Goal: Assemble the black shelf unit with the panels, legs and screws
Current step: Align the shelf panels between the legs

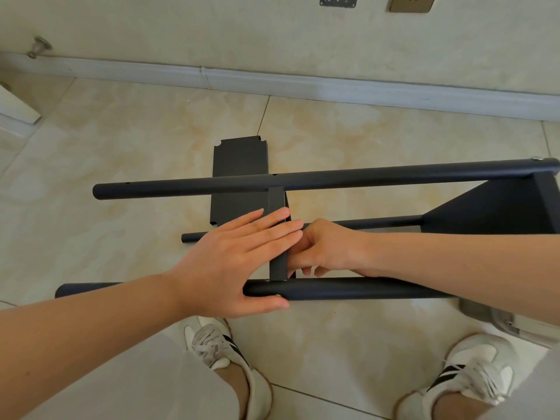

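1. Fitting is in hand: middle panel (276, 201) is set between near leg (348, 289) and far leg (333, 177).
2. It is pressed by flat left hand (239, 256) (fingers straight) and gripped by curled right hand (327, 247).
3. Screwing is judged the next need.

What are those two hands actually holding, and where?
The left hand lies flat across the middle panel, thumb by the near leg. The right hand curls against that panel's right side; what it grips is hidden.

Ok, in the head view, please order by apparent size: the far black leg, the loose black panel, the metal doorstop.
1. far black leg
2. loose black panel, partly hidden by it
3. metal doorstop, farthest away, true size unsure
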A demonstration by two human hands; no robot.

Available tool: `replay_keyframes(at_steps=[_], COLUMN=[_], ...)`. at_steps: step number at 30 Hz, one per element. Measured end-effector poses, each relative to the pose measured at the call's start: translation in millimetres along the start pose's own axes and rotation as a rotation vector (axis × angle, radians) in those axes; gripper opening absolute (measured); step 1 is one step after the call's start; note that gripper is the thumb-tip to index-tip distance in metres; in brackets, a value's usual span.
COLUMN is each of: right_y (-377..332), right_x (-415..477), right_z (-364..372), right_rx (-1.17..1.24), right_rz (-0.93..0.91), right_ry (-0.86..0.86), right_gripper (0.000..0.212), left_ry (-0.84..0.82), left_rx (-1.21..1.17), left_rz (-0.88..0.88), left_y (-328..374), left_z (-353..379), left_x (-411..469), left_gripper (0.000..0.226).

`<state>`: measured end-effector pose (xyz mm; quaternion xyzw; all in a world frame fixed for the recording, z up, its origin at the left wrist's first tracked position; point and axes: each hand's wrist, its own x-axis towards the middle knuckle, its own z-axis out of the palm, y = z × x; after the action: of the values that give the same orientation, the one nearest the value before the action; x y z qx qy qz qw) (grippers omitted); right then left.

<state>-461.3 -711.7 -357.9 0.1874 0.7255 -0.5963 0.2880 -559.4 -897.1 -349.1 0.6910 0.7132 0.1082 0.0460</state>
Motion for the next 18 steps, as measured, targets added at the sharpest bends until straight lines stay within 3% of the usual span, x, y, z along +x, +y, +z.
replay_keyframes(at_steps=[7,18], right_y=[-0.6,4.0], right_x=[2.0,6.0], right_z=[-0.3,-5.4], right_rx=[0.000,0.065], right_rz=[-0.021,0.042], right_ry=[-0.036,-0.116], right_gripper=[0.009,0.020], left_ry=[0.000,0.014], left_rx=[0.000,0.001], left_rz=[0.002,0.006], left_y=[0.1,0.0], left_z=[-0.3,0.7], left_x=[-0.2,0.3], left_gripper=[0.083,0.082])
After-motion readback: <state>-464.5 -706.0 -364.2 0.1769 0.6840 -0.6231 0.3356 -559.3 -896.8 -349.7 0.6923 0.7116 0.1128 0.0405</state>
